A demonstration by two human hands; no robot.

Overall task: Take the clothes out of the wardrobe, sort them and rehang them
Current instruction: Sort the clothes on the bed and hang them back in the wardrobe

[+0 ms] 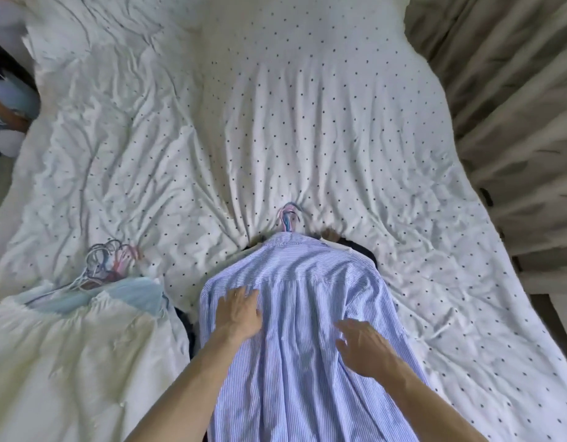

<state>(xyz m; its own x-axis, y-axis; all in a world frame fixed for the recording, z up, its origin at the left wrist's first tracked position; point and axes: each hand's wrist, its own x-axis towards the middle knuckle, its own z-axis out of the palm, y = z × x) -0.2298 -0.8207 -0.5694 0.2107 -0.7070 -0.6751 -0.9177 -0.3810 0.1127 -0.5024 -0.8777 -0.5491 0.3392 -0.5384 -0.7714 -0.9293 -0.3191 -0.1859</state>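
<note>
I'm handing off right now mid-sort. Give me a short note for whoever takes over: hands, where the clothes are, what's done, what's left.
Left hand: open, flat on the striped shirt, holding nothing.
Right hand: open, fingers spread on the same shirt, holding nothing.
The striped shirt tops a pile on the bed; hanger hooks stick out at its collar and dark garments show beneath.
A second pile, white and pale blue clothes, lies to the left with its bunch of hangers.
Done: clothes are out on the bed in two piles.
Left: finish sorting and rehang everything; the wardrobe is out of view.
</note>
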